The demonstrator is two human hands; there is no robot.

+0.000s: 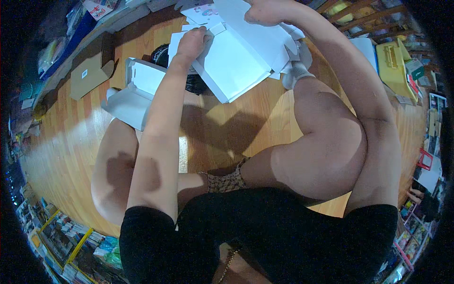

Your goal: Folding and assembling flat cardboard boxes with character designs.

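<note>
A white cardboard box (231, 61), unfolded with its lid panel raised, lies in front of me on a pile of flat white cardboard. My left hand (191, 44) is closed on its left edge, close to a small side flap. At the far top, my right hand (266, 12) is closed with bent fingers on the edge of the raised panel; its fingertips are partly hidden. Beneath the box, a flat piece with a printed colour picture (203, 13) sticks out. A second white box (137, 90) stands opened out beside my left forearm.
A brown cardboard box (90, 73) lies on the wooden floor (71, 137) at the left. Something black and round (195, 84) sits under the white cardboard. A yellow bin (393, 68) with small items stands at the right. Packed shelves (71, 246) line the lower left.
</note>
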